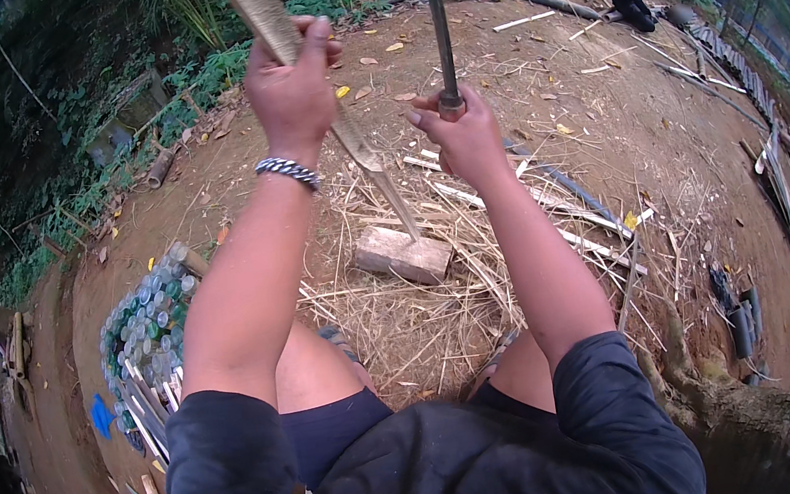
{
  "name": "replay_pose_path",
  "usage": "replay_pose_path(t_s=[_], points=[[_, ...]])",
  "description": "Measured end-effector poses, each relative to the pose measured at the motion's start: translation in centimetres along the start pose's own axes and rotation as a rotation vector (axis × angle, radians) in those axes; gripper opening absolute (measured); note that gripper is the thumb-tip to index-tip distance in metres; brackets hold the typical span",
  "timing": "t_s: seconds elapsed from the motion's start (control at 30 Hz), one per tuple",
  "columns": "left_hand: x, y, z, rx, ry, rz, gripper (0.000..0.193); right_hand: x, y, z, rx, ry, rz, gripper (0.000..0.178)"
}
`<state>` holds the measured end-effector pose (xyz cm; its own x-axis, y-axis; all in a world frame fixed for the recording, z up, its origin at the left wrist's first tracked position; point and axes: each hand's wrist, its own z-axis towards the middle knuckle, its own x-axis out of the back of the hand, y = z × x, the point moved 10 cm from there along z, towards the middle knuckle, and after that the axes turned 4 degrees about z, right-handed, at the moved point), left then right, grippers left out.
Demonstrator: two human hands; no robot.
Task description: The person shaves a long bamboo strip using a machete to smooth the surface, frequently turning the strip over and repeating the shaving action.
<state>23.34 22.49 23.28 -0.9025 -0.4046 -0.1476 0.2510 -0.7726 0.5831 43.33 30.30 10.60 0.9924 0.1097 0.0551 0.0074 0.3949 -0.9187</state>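
Brown earth (711,192), littered with pale shavings (409,346), surrounds a wooden block (386,251). Strip (355,139): long axis from 11 to 5 o'clock, lower end at the block's top; firm contact cannot be confirmed. Left hand (294,99): fingers closed around the strip, at 11 o'clock from the block. Right hand (465,131): fingers wrapped round the base of a knife (439,23), which points to 12 o'clock. From these fingers the strip lies at 9 o'clock, apart.
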Motion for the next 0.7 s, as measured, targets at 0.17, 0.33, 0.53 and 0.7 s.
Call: replay_pose_path(t_s=[0.17, 0.33, 0.53, 0.7], points=[[6.4, -0.4, -0.5, 0.134, 0.055, -0.212, 0.043, 5.7, 10.6, -7.0, -0.329, 0.107, -0.252, 0.035], [13.4, 1.8, -4.2, 0.167, 0.131, -0.173, 0.076, 2.8, 18.9, -16.0, -0.578, 0.024, -0.274, 0.038], [16.8, 4.1, -10.0, 0.088, 0.220, -0.157, 0.080, -7.2, 20.2, -20.9, -0.532, -0.362, -0.267, 0.036], [19.7, 5.8, -12.7, 0.062, 0.219, -0.141, 0.078, -13.8, 12.5, -20.3, -0.428, -0.603, -0.251, 0.030]])
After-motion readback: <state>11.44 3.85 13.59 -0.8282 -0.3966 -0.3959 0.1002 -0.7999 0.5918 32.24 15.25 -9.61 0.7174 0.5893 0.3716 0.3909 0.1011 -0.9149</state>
